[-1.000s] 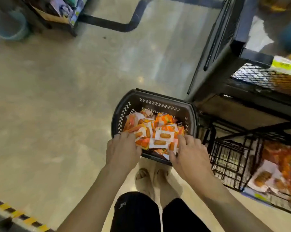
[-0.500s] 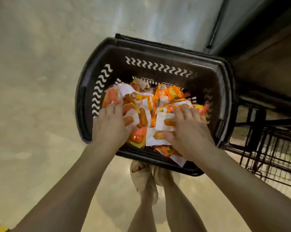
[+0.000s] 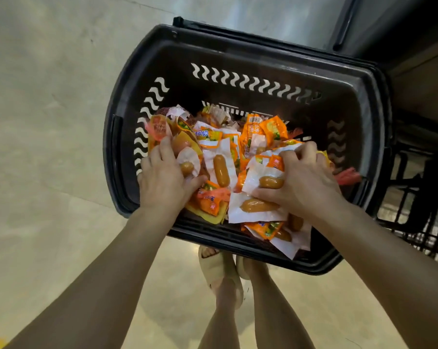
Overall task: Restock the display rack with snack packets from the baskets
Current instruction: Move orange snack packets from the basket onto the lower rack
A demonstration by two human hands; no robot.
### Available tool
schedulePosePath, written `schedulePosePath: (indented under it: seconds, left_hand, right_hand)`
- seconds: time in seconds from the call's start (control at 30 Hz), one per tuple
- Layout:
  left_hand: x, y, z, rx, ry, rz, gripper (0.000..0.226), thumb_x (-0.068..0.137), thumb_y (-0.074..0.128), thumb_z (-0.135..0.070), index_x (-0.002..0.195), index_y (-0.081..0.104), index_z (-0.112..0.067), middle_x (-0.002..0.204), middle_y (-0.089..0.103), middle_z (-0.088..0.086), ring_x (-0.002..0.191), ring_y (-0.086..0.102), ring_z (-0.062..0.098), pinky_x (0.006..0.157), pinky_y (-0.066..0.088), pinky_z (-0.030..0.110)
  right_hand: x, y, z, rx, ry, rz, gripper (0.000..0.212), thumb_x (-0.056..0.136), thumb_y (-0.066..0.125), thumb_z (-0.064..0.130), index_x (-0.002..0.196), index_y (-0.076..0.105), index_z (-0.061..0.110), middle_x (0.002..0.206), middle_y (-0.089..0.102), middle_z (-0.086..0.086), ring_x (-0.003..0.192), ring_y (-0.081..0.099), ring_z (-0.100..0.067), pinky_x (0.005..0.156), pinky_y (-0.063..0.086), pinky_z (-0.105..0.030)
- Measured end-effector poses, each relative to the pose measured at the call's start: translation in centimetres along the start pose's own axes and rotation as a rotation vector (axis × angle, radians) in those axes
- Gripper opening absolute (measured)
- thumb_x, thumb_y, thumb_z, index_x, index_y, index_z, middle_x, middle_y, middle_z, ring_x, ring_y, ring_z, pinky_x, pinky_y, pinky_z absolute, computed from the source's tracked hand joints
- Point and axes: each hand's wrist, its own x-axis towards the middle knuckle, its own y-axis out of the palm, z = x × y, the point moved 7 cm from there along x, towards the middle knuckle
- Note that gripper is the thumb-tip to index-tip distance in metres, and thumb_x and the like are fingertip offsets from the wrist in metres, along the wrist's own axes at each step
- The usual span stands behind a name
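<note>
A black plastic basket (image 3: pixel 240 54) stands on the floor below me. It holds several orange and white snack packets (image 3: pixel 221 170), each with a small sausage visible. My left hand (image 3: pixel 165 177) is down in the left side of the pile, fingers curled around a bunch of packets. My right hand (image 3: pixel 303 180) grips a bunch of packets on the right side, thumb pressing on a white one. The display rack (image 3: pixel 419 197) shows only as black wire mesh at the right edge.
The pale tiled floor (image 3: pixel 49 122) spreads to the left of the basket. A dark shelf base (image 3: pixel 402 28) rises at the top right. My feet in light sandals (image 3: pixel 220 270) stand just behind the basket's near rim.
The view has dropped closer over the basket. Both hands went from resting flat on the pile to closing their fingers around handfuls of packets.
</note>
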Motion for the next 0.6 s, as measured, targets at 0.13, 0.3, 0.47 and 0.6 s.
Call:
schedulePosePath:
  seconds: [0.13,0.3,0.47,0.6]
  left_hand:
    - [0.8,0.0,0.6,-0.089,0.017,-0.03,0.094,0.086,0.076,-0.051,0.158,0.023,-0.022,0.154,0.039,0.006,0.139,0.039,0.033,0.114,0.036,0.054]
    - [1.5,-1.0,1.4,-0.198,0.045,-0.074,0.07,0.09,0.075,-0.039,0.148,0.039,-0.026,0.14,0.054,0.0,0.126,0.054,0.025,0.102,0.048,0.044]
    - [2.1,-2.3,2.4,-0.261,0.04,-0.081,0.051,0.091,0.073,-0.039,0.134,0.048,-0.029,0.111,0.061,-0.006,0.098,0.059,0.017,0.083,0.051,0.035]
    - [2.5,-3.7,2.8,-0.32,-0.001,-0.112,0.051,0.093,0.071,-0.042,0.139,0.052,-0.026,0.104,0.063,-0.006,0.093,0.06,0.016,0.078,0.05,0.03]
  right_hand:
    - [0.4,-0.3,0.0,-0.038,0.017,0.016,0.096,0.065,0.066,0.088,0.138,0.047,0.029,0.135,0.037,-0.007,0.127,0.037,-0.031,0.106,0.041,-0.046]
    - [-0.3,-0.2,0.3,0.081,0.009,0.008,0.096,0.067,0.072,0.081,0.141,0.042,0.026,0.142,0.037,-0.002,0.134,0.035,-0.029,0.106,0.041,-0.046]
    - [-1.3,-0.8,1.3,0.181,0.04,0.014,0.08,0.072,0.075,0.073,0.131,0.042,0.03,0.116,0.052,0.006,0.102,0.051,-0.02,0.077,0.043,-0.037]
    - [-1.7,-1.4,1.7,0.139,0.088,0.052,0.075,0.077,0.072,0.072,0.132,0.042,0.032,0.087,0.043,0.011,0.087,0.044,-0.018,0.069,0.038,-0.034]
